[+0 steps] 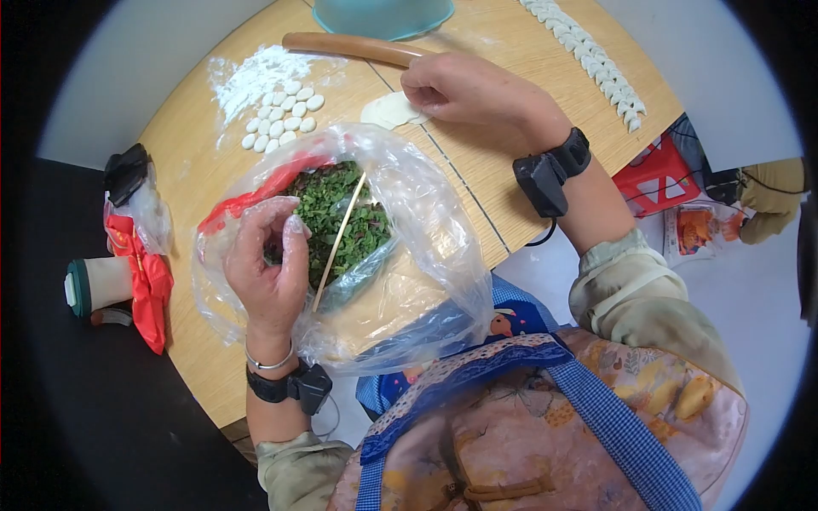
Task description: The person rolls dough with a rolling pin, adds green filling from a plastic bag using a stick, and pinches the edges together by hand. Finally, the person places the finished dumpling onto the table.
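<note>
My right hand (456, 88) reaches over the table, its fingers pinched at the edge of a few thin, overlapping round dough wrappers (388, 111). My left hand (271, 260) hovers over the rim of a clear plastic bag (434, 230), fingers curled and floury at the tips. A gap shows between its thumb and fingers, with nothing visible in it. Inside the bag lies chopped green filling (341, 204). A thin wooden stick (341, 238), perhaps a chopstick, slants across the filling.
Beyond the wrappers lie a wooden rolling pin (354, 47) and a teal bowl (383, 19). Small dough discs (285, 112) sit beside loose flour (260, 77). Rows of shaped dumplings (592, 64) line the right side. A cup (102, 284) and red bag (149, 281) are at left.
</note>
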